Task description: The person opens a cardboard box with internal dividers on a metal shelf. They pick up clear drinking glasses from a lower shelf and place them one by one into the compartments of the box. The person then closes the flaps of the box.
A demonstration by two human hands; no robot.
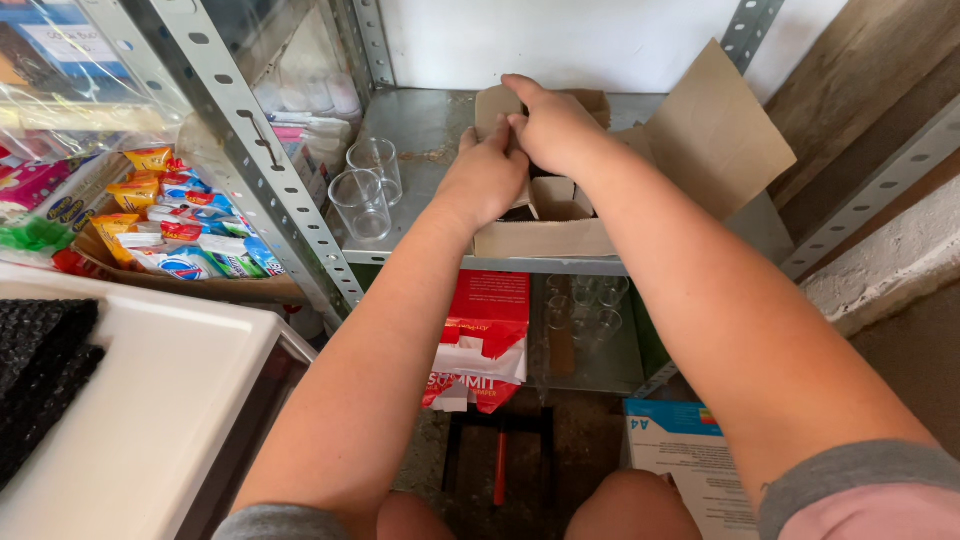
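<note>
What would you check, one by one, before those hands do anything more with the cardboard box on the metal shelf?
1. Both hands at the box: ok. The left hand and right hand are inside the open cardboard box.
2. Box fully supported: ok, it rests on the metal shelf, though close to the front edge.
3. Flaps out of the way: ok, the large flap is folded back to the right.
4. Box contents visible: cannot tell, the hands cover them.
5. Clear plastic cups safe: ok, upright and apart from the box, left of the left wrist.
6. Firm hold on something: cannot tell.
</note>
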